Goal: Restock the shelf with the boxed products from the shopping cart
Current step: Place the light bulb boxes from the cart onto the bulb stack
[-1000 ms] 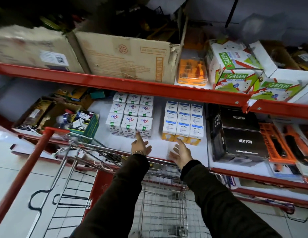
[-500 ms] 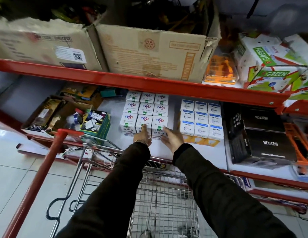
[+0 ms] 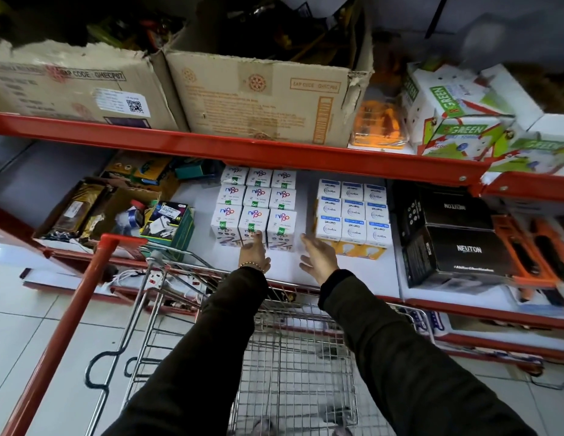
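On the white middle shelf (image 3: 287,272) stands a block of white Nippo boxes (image 3: 257,204), three wide and several deep. To its right stands a similar block of white-and-blue Wipro Garnet boxes (image 3: 353,212). My left hand (image 3: 254,251) is flat on the shelf, fingertips touching the front middle Nippo box, holding nothing. In the gap between the two blocks, my right hand (image 3: 318,256) hovers with fingers spread and nothing in it. The wire shopping cart (image 3: 293,350) stands below my arms; its visible basket shows no boxes.
Black Neuton boxes (image 3: 457,243) and orange packs (image 3: 526,253) fill the shelf's right side. A green box (image 3: 170,221) and open cartons sit at left. Large cardboard cartons (image 3: 258,99) and Green boxes (image 3: 457,121) load the upper red shelf (image 3: 274,152). The cart's red handle (image 3: 70,313) crosses lower left.
My right hand has come off the front right Nippo box and moved right into the gap, fingers spread. The left hand stays at the front middle box. The view has shifted slightly.
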